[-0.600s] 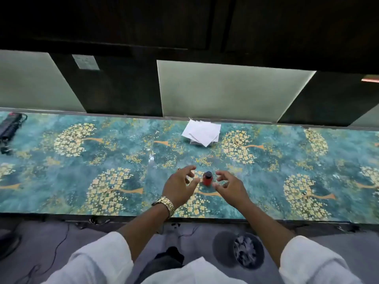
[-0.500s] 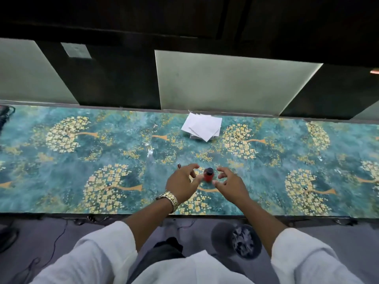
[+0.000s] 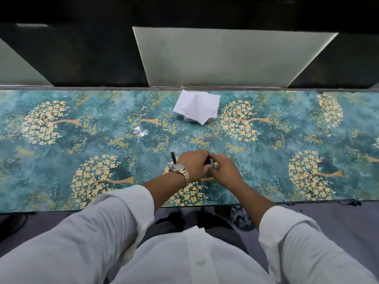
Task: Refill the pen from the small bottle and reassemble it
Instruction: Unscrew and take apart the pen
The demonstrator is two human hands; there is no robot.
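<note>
The small bottle (image 3: 208, 160) is almost wholly hidden between my two hands on the teal patterned table (image 3: 287, 144); only a dark sliver of it shows. My left hand (image 3: 193, 165), with a gold watch on the wrist, is curled over it from the left. My right hand (image 3: 224, 169) closes on it from the right, fingertips touching the left hand. The black pen (image 3: 173, 157) lies on the table just left of my left hand, its near end hidden behind my wrist.
A loose stack of white paper squares (image 3: 196, 108) lies at the far edge of the table. A pale upright panel (image 3: 225, 58) stands behind it. Below the table's near edge, a bin (image 3: 240, 220) stands on the floor.
Both hands have closed in on the red bottle with the dark cap, which was visible between the fingers before. My left hand now covers it. The camera has tilted further down.
</note>
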